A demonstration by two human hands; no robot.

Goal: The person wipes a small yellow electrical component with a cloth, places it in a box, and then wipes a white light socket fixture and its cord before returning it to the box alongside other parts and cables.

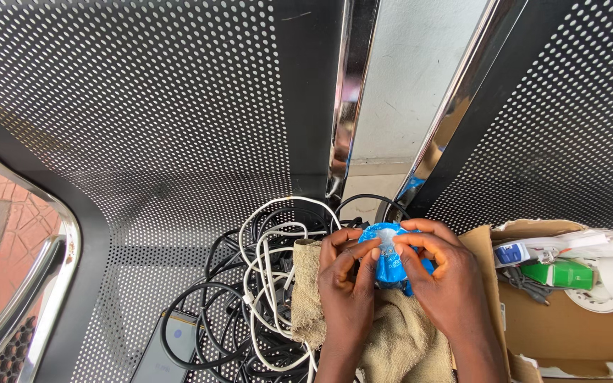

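Observation:
Both my hands meet over a small blue plastic sachet (389, 264) held above a beige cloth (391, 333). My left hand (345, 287) pinches the sachet's left side with thumb and fingers. On the other side, my right hand (448, 276) grips its top and right edge. The clear top corner of the sachet sits between my two thumbs. The cloth lies under my wrists on a perforated black metal bench seat (143, 234).
A tangle of white and black cables (264, 284) lies left of the cloth, with a dark phone (168, 347) beneath it. An open cardboard box (569, 319) at right holds a green object, white tape roll and packets. Chrome armrests divide the seats.

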